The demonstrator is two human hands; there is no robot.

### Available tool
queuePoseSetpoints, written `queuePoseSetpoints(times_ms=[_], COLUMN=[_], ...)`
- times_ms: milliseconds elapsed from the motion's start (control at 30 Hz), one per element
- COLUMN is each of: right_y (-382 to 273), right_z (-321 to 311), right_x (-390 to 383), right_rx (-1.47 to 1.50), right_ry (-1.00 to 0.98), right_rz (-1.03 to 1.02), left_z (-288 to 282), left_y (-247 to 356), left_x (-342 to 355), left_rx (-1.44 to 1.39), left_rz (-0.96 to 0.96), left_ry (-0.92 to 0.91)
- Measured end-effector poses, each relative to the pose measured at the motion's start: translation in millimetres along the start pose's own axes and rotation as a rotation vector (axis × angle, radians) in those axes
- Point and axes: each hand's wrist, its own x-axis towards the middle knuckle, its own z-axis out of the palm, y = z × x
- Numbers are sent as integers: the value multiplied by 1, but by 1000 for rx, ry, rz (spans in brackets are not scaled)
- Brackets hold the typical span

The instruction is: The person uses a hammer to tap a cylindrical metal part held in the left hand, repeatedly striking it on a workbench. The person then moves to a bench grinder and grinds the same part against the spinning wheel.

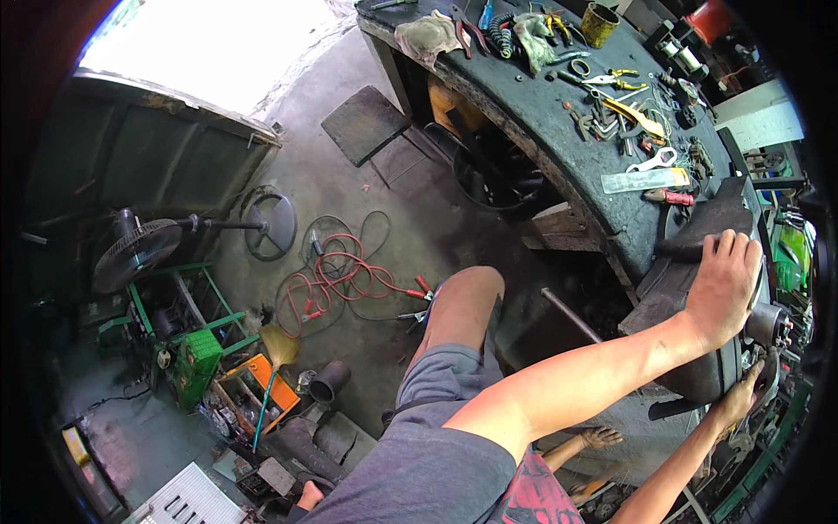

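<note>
My left hand [724,293] lies over a dark, heavy metal block that looks like a bench vise [698,371], its fingers bent over the top and closed on it. Beside that hand sticks out a grey cylindrical metal part [766,324] with small copper-coloured ends. Lower down, my right hand [738,402] is closed round the edge of a greyish round metal part [768,381]; its fingers are partly hidden. Just beyond the vise, the dark workbench [559,131] carries a red-handled tool [669,198], a flat metal ruler-like strip [644,181] and a ring spanner [656,161].
Pliers [618,80], rags [430,39] and a rusty can [599,24] lie on the bench. A stool [365,125], red and black jumper cables [349,266], a standing fan [138,249] and a broom [278,345] occupy the floor. Another person's hand [601,437] is at the lower right.
</note>
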Motion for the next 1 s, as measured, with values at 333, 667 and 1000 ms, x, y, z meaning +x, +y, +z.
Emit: queuePoseSetpoints(times_ms=[333,667,1000], right_y=[82,70,15], right_z=[-1,25,25], right_x=[30,12,-26], right_rx=[-310,-302,-102], right_ry=[-69,-114,68], right_rz=[-91,311,-11], left_z=[-3,-9,-11], left_y=[-1,1,0], left_x=[1,3,4], left_rx=[-34,-49,-33], left_rz=[28,13,89], left_ry=[-100,-222,-218])
